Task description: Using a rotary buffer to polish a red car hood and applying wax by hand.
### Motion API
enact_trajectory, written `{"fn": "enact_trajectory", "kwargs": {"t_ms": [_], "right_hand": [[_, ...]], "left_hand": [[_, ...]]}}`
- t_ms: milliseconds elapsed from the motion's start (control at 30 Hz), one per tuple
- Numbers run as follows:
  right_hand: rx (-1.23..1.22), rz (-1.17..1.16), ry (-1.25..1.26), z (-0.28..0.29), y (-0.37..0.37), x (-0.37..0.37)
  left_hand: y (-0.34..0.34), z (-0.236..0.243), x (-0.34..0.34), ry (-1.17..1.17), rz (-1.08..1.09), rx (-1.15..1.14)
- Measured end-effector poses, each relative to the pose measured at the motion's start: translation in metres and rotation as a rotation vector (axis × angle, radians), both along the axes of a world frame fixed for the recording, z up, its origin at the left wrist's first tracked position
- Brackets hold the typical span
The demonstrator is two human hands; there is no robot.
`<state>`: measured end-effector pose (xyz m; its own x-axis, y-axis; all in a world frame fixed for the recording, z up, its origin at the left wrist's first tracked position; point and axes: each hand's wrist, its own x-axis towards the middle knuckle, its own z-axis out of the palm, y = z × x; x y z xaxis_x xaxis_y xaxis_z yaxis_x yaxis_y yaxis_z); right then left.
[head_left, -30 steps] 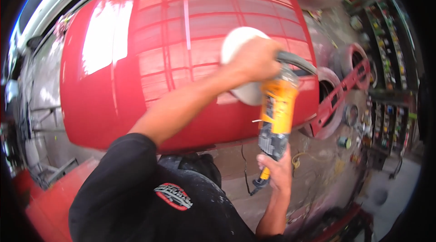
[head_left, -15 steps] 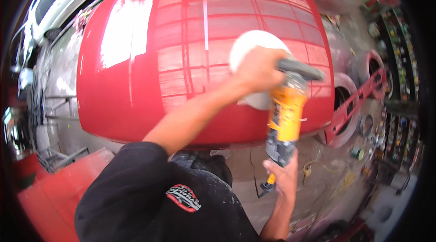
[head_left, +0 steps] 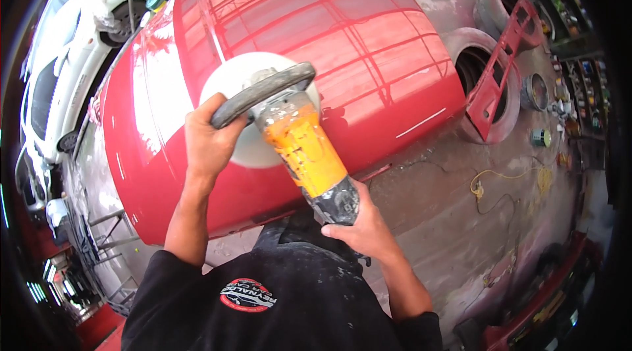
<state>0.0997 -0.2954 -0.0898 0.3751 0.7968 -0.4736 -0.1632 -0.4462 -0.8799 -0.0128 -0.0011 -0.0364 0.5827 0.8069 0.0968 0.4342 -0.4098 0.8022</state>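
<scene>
Head view: the left hand (head_left: 212, 142) clenches the handle (head_left: 268, 91) of the polisher (head_left: 309, 157), the right hand (head_left: 370, 227) grasps its rear (head_left: 334, 202); its white pad (head_left: 224, 81) lies over the red panel (head_left: 388, 81), which sudden tilting could scuff.

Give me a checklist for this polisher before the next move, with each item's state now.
1. Left hand gripping the loop handle: ok, closed round its left end.
2. Right hand on the polisher: ok, holding its dark rear end.
3. Pad within the edges of the red panel: ok.
4. Pad flat on the panel: cannot tell, seen from above.
5. Yellow cord off the panel: ok, on the floor to the right.
6. Pad stopped: cannot tell from a still.
</scene>
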Motion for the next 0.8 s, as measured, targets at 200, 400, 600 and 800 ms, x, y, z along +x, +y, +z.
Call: {"fn": "enact_trajectory", "kwargs": {"t_ms": [200,400,600,800], "right_hand": [[0.061,-0.319,0.123,-0.002,-0.047,0.039],[-0.039,-0.556,0.056,0.015,-0.093,0.074],[-0.059,-0.594,0.067,0.015,-0.099,0.078],[-0.099,-0.394,0.082,0.003,-0.091,0.049]], "left_hand": [[-0.029,-0.005,0.113,-0.014,-0.270,0.081],[-0.081,-0.023,0.229,-0.119,-0.486,0.003],[-0.094,-0.021,0.231,-0.138,-0.436,0.046],[-0.077,-0.020,0.140,-0.097,-0.321,0.031]]}}
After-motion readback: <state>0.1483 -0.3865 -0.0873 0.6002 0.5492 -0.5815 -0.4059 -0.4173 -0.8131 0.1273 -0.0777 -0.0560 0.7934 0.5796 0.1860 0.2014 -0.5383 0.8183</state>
